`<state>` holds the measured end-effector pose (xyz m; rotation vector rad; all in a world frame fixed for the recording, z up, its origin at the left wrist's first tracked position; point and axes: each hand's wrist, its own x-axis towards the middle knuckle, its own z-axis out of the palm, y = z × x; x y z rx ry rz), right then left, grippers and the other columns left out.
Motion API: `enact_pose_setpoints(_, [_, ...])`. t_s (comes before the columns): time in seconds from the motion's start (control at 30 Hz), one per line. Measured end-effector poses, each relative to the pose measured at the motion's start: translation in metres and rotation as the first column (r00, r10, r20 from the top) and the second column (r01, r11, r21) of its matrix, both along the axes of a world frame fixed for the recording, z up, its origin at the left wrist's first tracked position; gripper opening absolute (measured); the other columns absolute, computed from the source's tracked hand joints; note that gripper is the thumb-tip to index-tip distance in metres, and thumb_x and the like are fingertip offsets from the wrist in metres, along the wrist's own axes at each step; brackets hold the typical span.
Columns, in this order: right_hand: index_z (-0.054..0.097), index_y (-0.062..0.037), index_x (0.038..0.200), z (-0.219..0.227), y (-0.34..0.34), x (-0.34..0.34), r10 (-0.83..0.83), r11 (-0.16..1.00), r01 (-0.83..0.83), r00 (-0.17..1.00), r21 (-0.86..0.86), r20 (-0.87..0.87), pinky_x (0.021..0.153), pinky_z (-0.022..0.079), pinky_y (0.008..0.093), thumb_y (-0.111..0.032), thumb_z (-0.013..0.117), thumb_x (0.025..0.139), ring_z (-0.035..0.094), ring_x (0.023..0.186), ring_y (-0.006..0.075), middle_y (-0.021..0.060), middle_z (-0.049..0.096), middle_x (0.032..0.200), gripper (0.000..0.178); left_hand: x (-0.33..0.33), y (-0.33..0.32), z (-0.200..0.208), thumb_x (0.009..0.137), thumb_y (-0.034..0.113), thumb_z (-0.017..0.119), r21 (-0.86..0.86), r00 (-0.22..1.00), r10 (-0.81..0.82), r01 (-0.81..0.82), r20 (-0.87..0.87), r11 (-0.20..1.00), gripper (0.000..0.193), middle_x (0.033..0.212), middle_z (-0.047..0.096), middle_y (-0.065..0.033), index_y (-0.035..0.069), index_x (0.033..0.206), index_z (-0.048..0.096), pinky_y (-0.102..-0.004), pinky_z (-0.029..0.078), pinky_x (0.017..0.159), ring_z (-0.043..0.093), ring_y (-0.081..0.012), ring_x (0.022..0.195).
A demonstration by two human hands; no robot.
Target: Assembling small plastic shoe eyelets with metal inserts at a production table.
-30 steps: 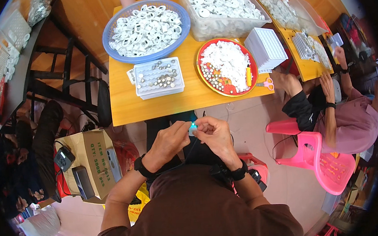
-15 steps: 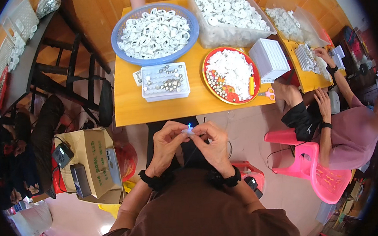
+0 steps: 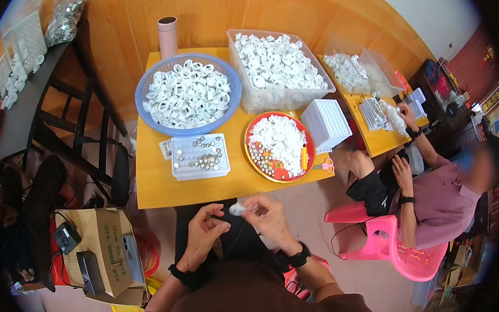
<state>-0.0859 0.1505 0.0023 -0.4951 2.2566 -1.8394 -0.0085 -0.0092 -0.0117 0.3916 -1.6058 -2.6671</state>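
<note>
Over my lap, just in front of the table's near edge, my right hand (image 3: 268,218) pinches a small white plastic piece (image 3: 237,209) between thumb and fingers. My left hand (image 3: 206,228) is beside it, fingers curved and apart, holding nothing. On the table (image 3: 193,191) ahead stands a white ridged tray (image 3: 202,170) with several small round metal parts on top. Right of it, a red round tray (image 3: 254,166) carries a heap of small white pieces, more round metal parts and a yellow-handled tool (image 3: 305,158).
Behind are a blue basket (image 3: 140,109) and a clear bin (image 3: 280,102), both full of white parts, and a pink bottle (image 3: 168,38). Stacked white trays (image 3: 329,123) and scissors (image 3: 326,166) lie right. A carton (image 3: 101,244) stands left; a co-worker sits right on a pink chair (image 3: 385,239).
My hands have come apart; the white piece is now in the right hand alone. Its blue glow no longer shows. The view has tilted up, showing more wall.
</note>
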Motion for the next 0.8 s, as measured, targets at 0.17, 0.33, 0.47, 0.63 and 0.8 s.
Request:
enact_pose_setpoints(0.17, [0.062,-0.0002,0.084,0.045,0.014,-0.115,-0.190,0.968,0.240,0.890,0.074,-0.414,0.058,0.045,0.0227,-0.001,0.060,0.078,0.057,0.065,0.0091,0.0044,0.063,0.075,0.006,0.012,-0.017,-0.014,0.083,0.004,0.061,-0.054,0.992,-0.082,0.088,0.101,0.995,0.023,0.092,0.055,-0.0042,0.002,0.106,0.057,-0.0246,0.050,0.076,0.059,-0.0119,0.083])
enact_pose_setpoints(0.33, [0.061,0.0019,0.086,0.077,-0.010,-0.232,-0.325,0.942,0.283,0.904,-0.181,-0.277,0.049,0.050,0.0251,0.001,0.061,0.074,0.059,0.061,0.0116,0.0067,0.061,0.073,0.012,0.013,-0.019,-0.020,0.085,0.007,0.061,-0.049,0.989,-0.140,0.142,0.054,0.989,0.019,0.091,0.056,-0.0038,0.001,0.103,0.059,-0.0244,0.050,0.076,0.059,-0.0108,0.082])
enact_pose_setpoints(0.47, [0.062,0.0023,0.090,0.065,-0.014,-0.272,-0.326,0.941,0.336,0.927,0.027,-0.183,0.047,0.053,0.0274,0.002,0.061,0.075,0.063,0.062,0.0149,0.0084,0.062,0.074,0.016,0.013,-0.017,-0.014,0.085,0.008,0.060,-0.053,0.986,-0.150,0.154,0.079,0.987,0.018,0.092,0.058,-0.0038,0.001,0.102,0.059,-0.0247,0.050,0.076,0.059,-0.0109,0.082])
enact_pose_setpoints(0.63, [0.064,-0.0003,0.092,0.064,-0.012,-0.257,-0.330,0.931,0.361,0.894,0.052,-0.304,0.052,0.054,0.0314,0.002,0.059,0.075,0.065,0.064,0.0215,0.0116,0.063,0.075,0.018,0.024,-0.023,-0.032,0.086,0.008,0.060,-0.084,0.985,-0.134,0.143,0.105,0.986,0.017,0.094,0.059,-0.0043,0.001,0.101,0.060,-0.0249,0.050,0.076,0.059,-0.0112,0.084])
enact_pose_setpoints(0.8, [0.065,-0.0021,0.088,0.054,-0.006,-0.275,-0.144,0.831,0.484,0.662,0.273,-0.735,0.068,0.049,0.0392,0.000,0.057,0.073,0.061,0.077,0.0304,0.0145,0.062,0.086,0.016,0.025,-0.028,-0.026,0.086,0.009,0.060,-0.155,0.976,-0.149,0.174,0.161,0.973,0.017,0.086,0.060,-0.0022,0.002,0.101,0.060,-0.0209,0.048,0.073,0.058,-0.0081,0.080])
